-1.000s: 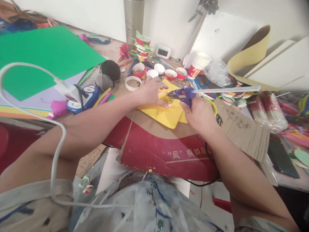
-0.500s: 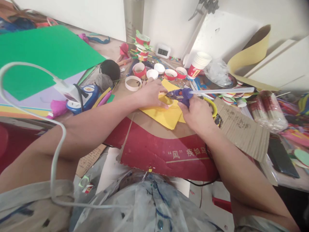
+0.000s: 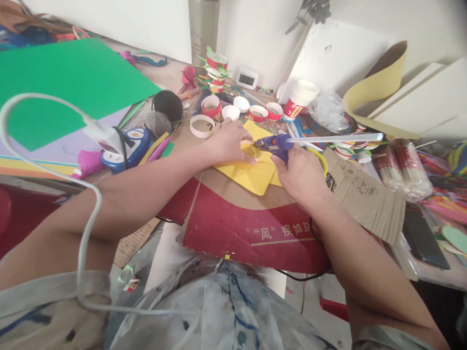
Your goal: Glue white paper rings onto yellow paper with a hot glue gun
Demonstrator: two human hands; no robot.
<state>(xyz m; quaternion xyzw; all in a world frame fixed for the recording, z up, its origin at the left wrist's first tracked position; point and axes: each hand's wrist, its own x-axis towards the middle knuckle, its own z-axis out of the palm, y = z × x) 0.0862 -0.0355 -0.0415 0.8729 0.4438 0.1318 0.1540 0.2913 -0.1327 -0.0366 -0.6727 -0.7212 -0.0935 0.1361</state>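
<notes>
My right hand (image 3: 304, 172) is wrapped round a blue hot glue gun (image 3: 275, 144), with a long clear glue stick (image 3: 339, 139) jutting from its back. The gun's nozzle points left, close to the fingers of my left hand (image 3: 231, 141). That hand curves over yellow paper (image 3: 251, 177), its thumb and fingers round a pale paper ring (image 3: 258, 155) that is mostly hidden. Whether the nozzle touches the ring cannot be seen. Under the paper lies a red and brown cardboard sheet (image 3: 237, 223).
Behind my hands stand cut paper cup rings (image 3: 202, 126) and stacked paper cups (image 3: 299, 99). A blue power socket (image 3: 127, 150) with a white cable and green paper (image 3: 73, 87) lie left. Corrugated cardboard (image 3: 361, 194) and a phone (image 3: 425, 236) are at right.
The glue gun and both hands have shifted very slightly to the right in view, much like the whole scene. Both grips stay the same.
</notes>
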